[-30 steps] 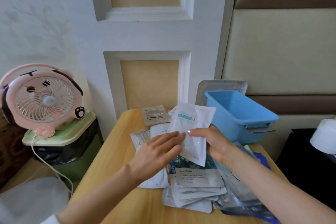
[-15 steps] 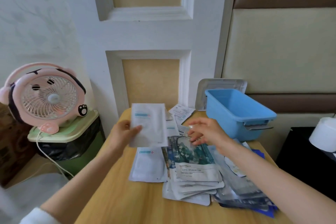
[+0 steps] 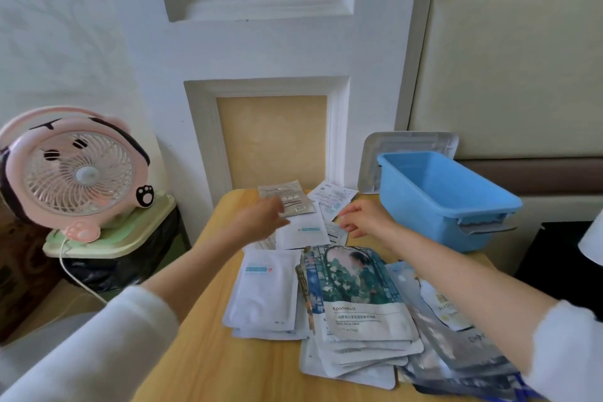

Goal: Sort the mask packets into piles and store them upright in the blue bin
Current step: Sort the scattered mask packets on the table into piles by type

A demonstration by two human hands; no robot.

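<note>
Mask packets lie sorted on the wooden table (image 3: 202, 356): a white pile (image 3: 264, 297) on the left, a pile with a blue-green picture (image 3: 355, 297) in the middle, and silver packets (image 3: 456, 349) on the right under my right forearm. A single white packet (image 3: 303, 233) lies flat beyond them. My left hand (image 3: 261, 217) rests at its upper left corner with fingers spread, gripping nothing. My right hand (image 3: 362, 217) hovers just right of it, fingers loosely apart and empty. The blue bin (image 3: 456, 202) stands at the far right and looks empty.
A grey-beige packet (image 3: 287, 197) and a white printed packet (image 3: 332, 197) lie at the table's far edge. A pale lid (image 3: 408, 140) leans behind the bin. A pink fan (image 3: 71, 170) sits on a green-lidded container left of the table, against the wall.
My left hand took the white packet from my right hand, carried it left and forward, and laid it flat beyond the white pile. My right hand stayed near the far packets, empty.
</note>
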